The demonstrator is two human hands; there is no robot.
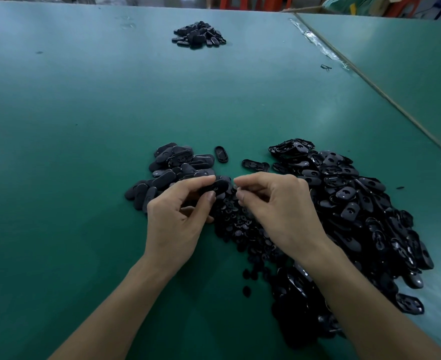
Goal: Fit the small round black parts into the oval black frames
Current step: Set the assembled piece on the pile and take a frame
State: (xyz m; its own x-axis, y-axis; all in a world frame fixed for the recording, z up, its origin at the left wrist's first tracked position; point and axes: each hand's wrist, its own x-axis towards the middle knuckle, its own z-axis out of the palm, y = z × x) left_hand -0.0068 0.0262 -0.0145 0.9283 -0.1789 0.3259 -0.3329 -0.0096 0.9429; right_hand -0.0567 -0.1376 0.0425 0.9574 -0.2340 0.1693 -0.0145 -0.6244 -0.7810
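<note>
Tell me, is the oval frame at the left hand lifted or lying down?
Lifted: the left hand pinches the oval frame between thumb and fingers, above the round parts.

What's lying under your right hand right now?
A heap of small round black parts spreads on the green table beneath the right hand. How far the heap runs under the palm and wrist cannot be seen, because the hand covers it.

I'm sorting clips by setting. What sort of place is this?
Most likely a small factory or workshop assembly bench. A wide green-covered table carries a big heap of identical black oval frames, a pile of small round parts, and a separate heap of similar pieces farther back.
</note>
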